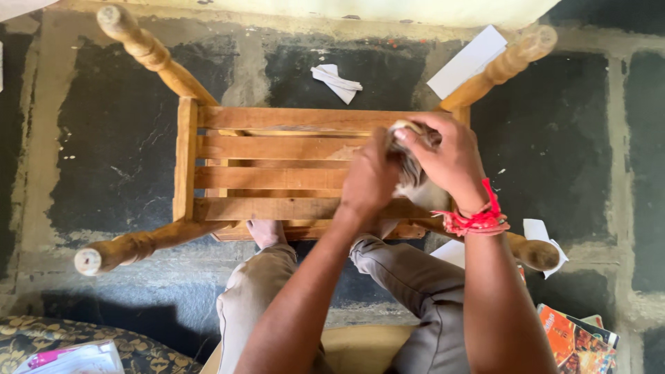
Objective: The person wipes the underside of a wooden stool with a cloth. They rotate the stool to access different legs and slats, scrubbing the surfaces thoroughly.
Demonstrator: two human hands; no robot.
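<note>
While the upturned brown wooden slatted stool point(277, 163) lies on the dark stone floor point(104, 152) with its four turned legs splayed outward, both hands meet above its right end. The left hand point(370, 179) is curled shut around the lower part of a crumpled grey-white wad of paper or cloth point(410, 166), fingers wrapped tight. The right hand point(450, 158), with a red thread band point(478, 220) on its wrist, pinches the top of the same wad between thumb and fingertips, the rest of the fingers bent over it. The wad sits just over the stool's slats, near the right-hand leg. Two bare feet point(267, 232) rest against the stool's near rail. White paper scraps point(337, 79) lie on the floor beyond the stool, and colourful printed booklets point(575, 339) lie at lower right.
</note>
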